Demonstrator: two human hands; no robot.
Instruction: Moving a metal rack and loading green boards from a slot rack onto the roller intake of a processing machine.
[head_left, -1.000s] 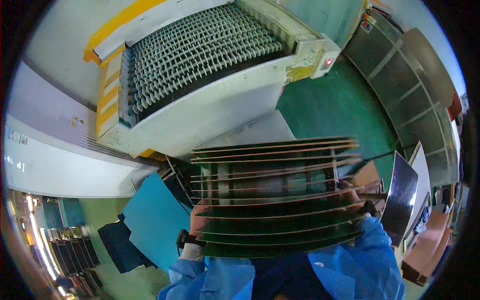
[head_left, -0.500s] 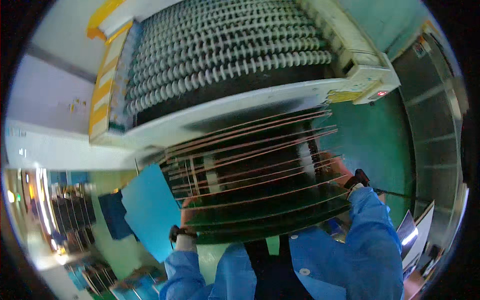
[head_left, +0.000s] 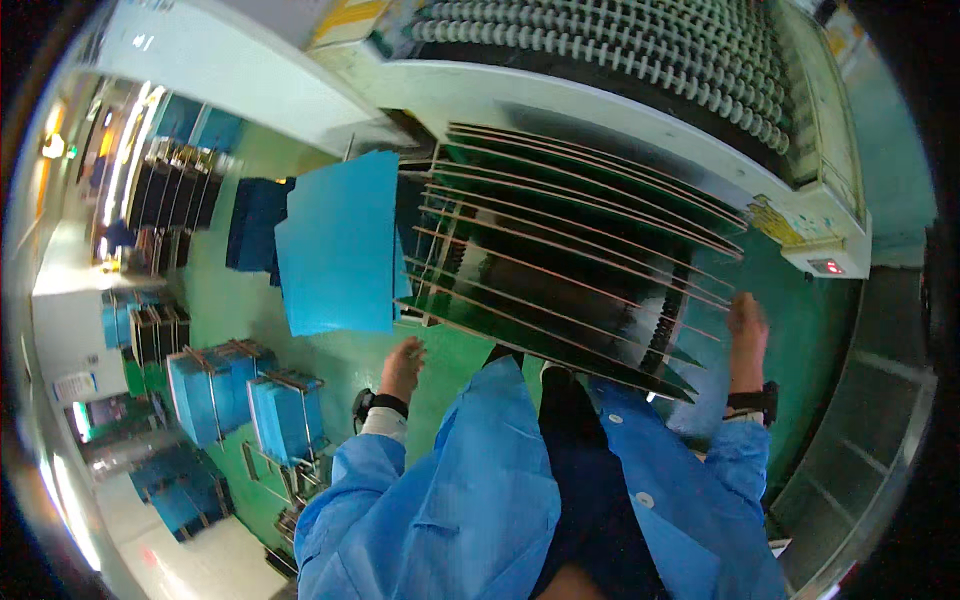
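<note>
Several dark green thin panels [head_left: 560,325] with copper-coloured edges stand spaced apart in a rack in front of me. My left hand [head_left: 402,368] hangs below the near left end of the panels, apart from them, with its fingers loosely spread and holding nothing. Beside the right ends of the panels is my right hand [head_left: 746,325]; it is slightly blurred, its fingers look loosely apart, and no object shows in it. Whether its fingertips touch a panel edge is unclear. A plain light-blue sheet [head_left: 340,250] stands against the rack's left side.
Beyond the panels lies a white machine [head_left: 640,115] with rows of grey roller discs [head_left: 620,65]. Its corner carries a small red display [head_left: 826,266]. Racks of blue sheets [head_left: 207,395] stand on the green floor at left. A grey metal frame [head_left: 850,410] runs along the right.
Both hands have come off the panels, the left one drawn back toward me, the right one out to the side. My view has turned, so the machine appears farther right.
</note>
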